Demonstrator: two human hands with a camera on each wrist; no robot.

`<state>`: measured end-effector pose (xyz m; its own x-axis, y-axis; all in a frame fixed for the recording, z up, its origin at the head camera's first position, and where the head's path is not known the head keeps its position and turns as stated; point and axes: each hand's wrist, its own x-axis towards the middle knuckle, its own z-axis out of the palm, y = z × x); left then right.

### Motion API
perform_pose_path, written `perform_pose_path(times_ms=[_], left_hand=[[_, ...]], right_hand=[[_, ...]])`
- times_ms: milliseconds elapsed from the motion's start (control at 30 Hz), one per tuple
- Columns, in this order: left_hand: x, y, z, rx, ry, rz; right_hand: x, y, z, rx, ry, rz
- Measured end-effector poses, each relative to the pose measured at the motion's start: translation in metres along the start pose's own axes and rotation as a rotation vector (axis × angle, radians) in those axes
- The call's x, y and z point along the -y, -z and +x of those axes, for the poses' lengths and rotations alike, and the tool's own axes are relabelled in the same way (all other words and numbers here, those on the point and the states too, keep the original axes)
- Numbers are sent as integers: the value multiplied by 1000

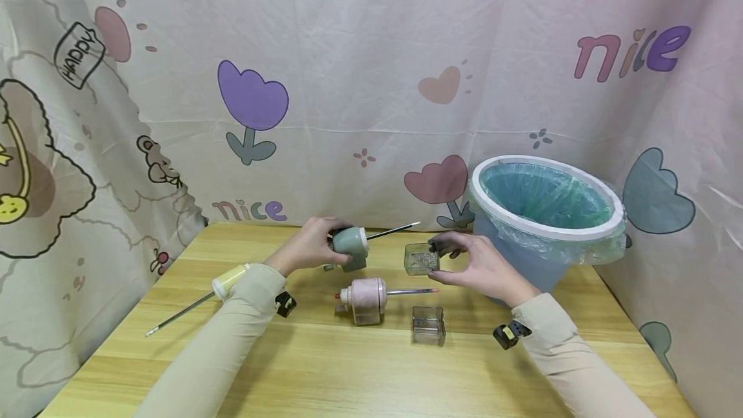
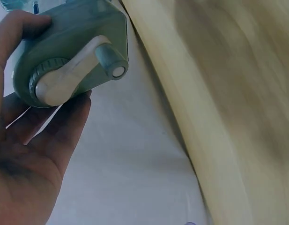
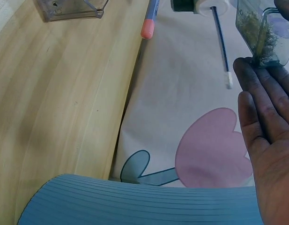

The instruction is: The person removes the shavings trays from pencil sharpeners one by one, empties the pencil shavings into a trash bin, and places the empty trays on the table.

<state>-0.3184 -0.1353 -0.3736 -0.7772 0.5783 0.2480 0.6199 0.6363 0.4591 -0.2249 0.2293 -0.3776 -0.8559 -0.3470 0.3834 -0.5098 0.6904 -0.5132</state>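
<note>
My left hand (image 1: 310, 244) grips a green crank pencil sharpener (image 1: 351, 244) over the back of the table. A dark pencil (image 1: 395, 230) sticks out of its white front, pointing right. The left wrist view shows its crank handle (image 2: 69, 77), fingers and thumb around the body. With smudged fingertips, my right hand (image 1: 478, 266) pinches a clear shavings drawer (image 1: 422, 258) between thumb and fingers. Dark shavings (image 3: 259, 40) lie inside it. Below, a pink pencil sharpener (image 1: 367, 298) holds a pencil (image 1: 409, 291), and a second clear drawer (image 1: 428, 324) sits to its right.
At the right back stands a blue bin (image 1: 505, 253) with a white rim and green liner. A yellow sharpener (image 1: 231, 278) with a pencil (image 1: 180, 313) lies at the left, partly behind the left sleeve. A printed curtain (image 1: 348, 82) hangs behind the wooden table (image 1: 325, 373).
</note>
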Motion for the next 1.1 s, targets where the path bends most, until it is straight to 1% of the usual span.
perform_pose_path(times_ms=[200, 433, 733, 967, 1100], left_hand=[[6, -1, -2, 19, 31, 17], [16, -4, -2, 32, 46, 21], [24, -5, -3, 43, 63, 35], [29, -5, -4, 59, 94, 36], [31, -5, -6, 59, 99, 44]], right_hand=[[1, 3, -2, -6, -9, 2], [2, 7, -3, -2, -27, -8], [5, 12, -5, 3, -58, -6], [5, 14, -6, 10, -60, -6], [4, 14, -6, 10, -55, -6]])
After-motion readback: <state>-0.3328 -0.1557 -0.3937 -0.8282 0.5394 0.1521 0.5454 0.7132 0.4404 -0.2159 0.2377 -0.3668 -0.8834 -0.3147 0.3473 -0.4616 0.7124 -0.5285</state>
